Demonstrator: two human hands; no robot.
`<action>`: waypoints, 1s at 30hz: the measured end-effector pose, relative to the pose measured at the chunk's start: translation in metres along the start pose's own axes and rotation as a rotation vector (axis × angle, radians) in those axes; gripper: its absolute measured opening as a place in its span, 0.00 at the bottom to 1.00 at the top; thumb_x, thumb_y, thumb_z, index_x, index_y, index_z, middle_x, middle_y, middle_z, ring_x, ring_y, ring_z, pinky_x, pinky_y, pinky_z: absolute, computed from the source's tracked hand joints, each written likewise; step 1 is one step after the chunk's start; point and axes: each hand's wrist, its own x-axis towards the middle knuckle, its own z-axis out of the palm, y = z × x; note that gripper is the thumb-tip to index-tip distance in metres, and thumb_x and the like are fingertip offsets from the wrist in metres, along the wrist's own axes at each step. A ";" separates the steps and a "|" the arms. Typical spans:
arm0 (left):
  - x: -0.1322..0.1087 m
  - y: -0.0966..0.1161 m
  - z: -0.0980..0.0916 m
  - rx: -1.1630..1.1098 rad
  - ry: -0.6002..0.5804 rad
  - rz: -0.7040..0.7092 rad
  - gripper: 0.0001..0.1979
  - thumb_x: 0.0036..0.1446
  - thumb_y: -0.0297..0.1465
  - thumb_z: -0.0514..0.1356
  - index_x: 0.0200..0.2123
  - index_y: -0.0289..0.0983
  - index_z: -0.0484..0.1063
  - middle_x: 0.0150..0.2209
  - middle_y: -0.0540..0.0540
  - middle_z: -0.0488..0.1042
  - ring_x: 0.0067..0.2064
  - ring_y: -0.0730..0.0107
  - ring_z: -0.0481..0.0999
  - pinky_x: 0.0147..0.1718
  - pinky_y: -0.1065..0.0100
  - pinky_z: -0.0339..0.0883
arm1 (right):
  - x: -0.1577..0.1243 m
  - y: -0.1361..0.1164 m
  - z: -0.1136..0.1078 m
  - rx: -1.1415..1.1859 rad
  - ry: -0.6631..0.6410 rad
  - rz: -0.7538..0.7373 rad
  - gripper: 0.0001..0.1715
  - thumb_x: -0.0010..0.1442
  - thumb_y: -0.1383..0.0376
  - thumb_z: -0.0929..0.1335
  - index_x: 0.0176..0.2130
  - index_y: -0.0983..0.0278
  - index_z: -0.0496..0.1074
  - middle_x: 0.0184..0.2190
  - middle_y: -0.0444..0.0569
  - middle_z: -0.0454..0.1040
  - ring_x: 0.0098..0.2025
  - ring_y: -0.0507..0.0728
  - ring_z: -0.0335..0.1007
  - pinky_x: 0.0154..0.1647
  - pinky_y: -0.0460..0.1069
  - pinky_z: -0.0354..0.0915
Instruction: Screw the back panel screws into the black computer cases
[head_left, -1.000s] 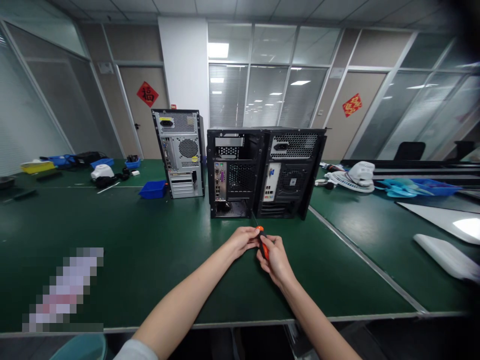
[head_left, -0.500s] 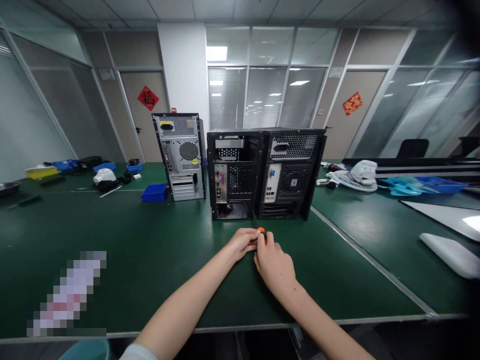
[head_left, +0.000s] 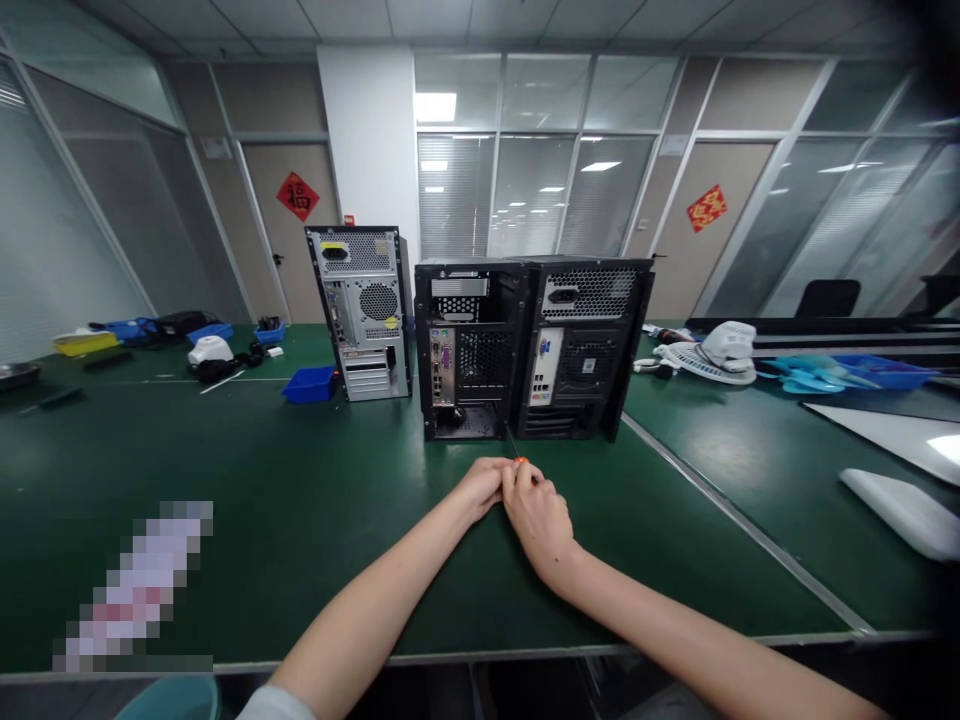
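Observation:
My left hand (head_left: pixel 480 487) and my right hand (head_left: pixel 534 515) meet over the green table (head_left: pixel 300 520), both closed round an orange-handled screwdriver (head_left: pixel 520 460). Only the orange tip of its handle and its thin shaft show beyond my fingers. The shaft points at the foot of a black computer case (head_left: pixel 469 348) standing rear-side toward me just beyond my hands. A second black case (head_left: pixel 585 345) stands against its right side. A silver-backed case (head_left: pixel 360 310) stands further back on the left.
A blue bin (head_left: pixel 307 384) sits by the silver case. Blue and yellow trays, a white device and cables lie at the far left. A white fan (head_left: pixel 709 355), blue parts and white panels are on the right-hand table. A pixelated patch covers the near left.
My right hand has turned over the screwdriver handle, covering most of the orange, and both hands have slid slightly toward the cases. The cases have not moved.

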 end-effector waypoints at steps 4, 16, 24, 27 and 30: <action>-0.001 0.000 0.000 -0.004 -0.017 0.012 0.03 0.41 0.24 0.60 0.24 0.32 0.74 0.20 0.50 0.71 0.25 0.76 0.69 0.29 0.74 0.60 | 0.002 0.003 -0.001 -0.021 0.005 -0.037 0.22 0.59 0.75 0.49 0.39 0.66 0.66 0.35 0.59 0.68 0.26 0.55 0.68 0.18 0.44 0.54; 0.000 -0.002 -0.003 -0.004 -0.054 0.010 0.05 0.42 0.23 0.59 0.26 0.32 0.74 0.22 0.49 0.73 0.28 0.74 0.72 0.33 0.72 0.62 | 0.004 0.006 -0.003 0.029 -0.002 -0.050 0.20 0.59 0.76 0.51 0.38 0.67 0.66 0.34 0.59 0.69 0.25 0.54 0.69 0.20 0.46 0.59; -0.002 0.000 -0.002 -0.007 -0.059 0.006 0.05 0.42 0.23 0.58 0.25 0.32 0.74 0.23 0.48 0.73 0.28 0.74 0.72 0.34 0.72 0.63 | 0.006 0.007 -0.004 -0.019 -0.021 -0.087 0.21 0.59 0.77 0.51 0.39 0.68 0.67 0.34 0.60 0.69 0.26 0.55 0.70 0.21 0.46 0.62; -0.003 0.001 -0.002 -0.011 -0.052 0.004 0.07 0.42 0.22 0.57 0.25 0.32 0.74 0.22 0.48 0.73 0.28 0.74 0.72 0.33 0.72 0.63 | 0.005 0.007 -0.002 -0.042 -0.001 -0.091 0.21 0.58 0.77 0.50 0.39 0.68 0.67 0.33 0.59 0.69 0.25 0.55 0.71 0.20 0.46 0.62; -0.004 0.002 -0.001 -0.009 -0.048 -0.002 0.07 0.42 0.21 0.56 0.25 0.32 0.74 0.22 0.48 0.73 0.27 0.75 0.72 0.34 0.72 0.63 | 0.005 0.007 0.000 -0.056 0.016 -0.085 0.21 0.58 0.77 0.50 0.39 0.68 0.66 0.32 0.58 0.69 0.24 0.54 0.70 0.19 0.45 0.61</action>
